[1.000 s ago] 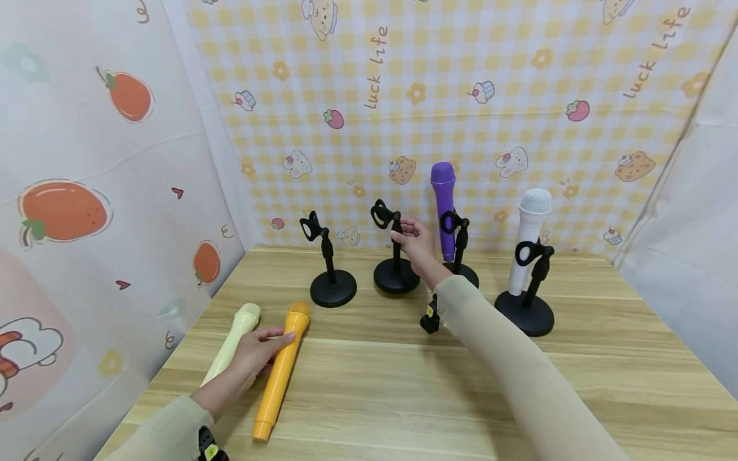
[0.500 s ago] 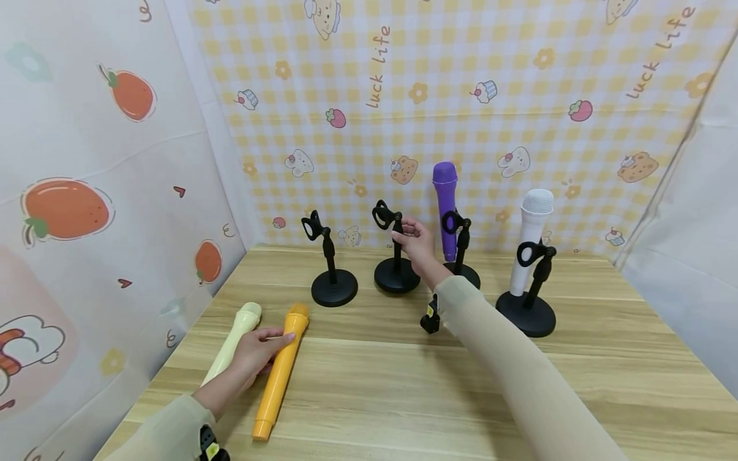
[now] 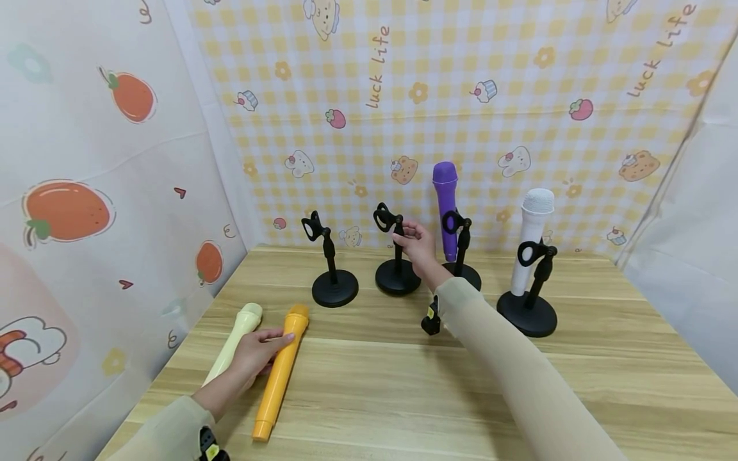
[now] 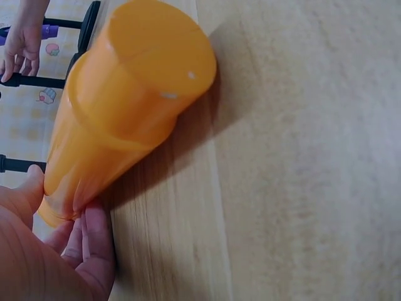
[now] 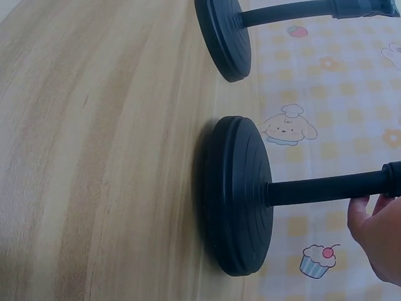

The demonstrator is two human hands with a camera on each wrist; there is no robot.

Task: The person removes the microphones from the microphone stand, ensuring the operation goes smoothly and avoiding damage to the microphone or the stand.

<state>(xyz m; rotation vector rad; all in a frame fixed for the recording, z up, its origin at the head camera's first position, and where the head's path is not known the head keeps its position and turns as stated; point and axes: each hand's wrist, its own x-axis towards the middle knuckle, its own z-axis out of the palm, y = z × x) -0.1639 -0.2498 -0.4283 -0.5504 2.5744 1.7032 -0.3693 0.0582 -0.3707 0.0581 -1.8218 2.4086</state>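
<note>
My left hand pinches an orange microphone between thumb and fingers. The microphone lies slanted at the table's left, its end cap facing the left wrist camera. Just beyond that hand is a pale yellow microphone, partly covered by the wrist. At the back, my right hand grips the upper pole of a black microphone stand, whose clip holds nothing. In the right wrist view this stand's round base sits on the table, and fingers touch its pole.
Another bare black stand is to the left. Right of my right hand, a purple microphone is upright at a third stand. Farther right, a white microphone leans at its own stand. Patterned cloth hangs behind.
</note>
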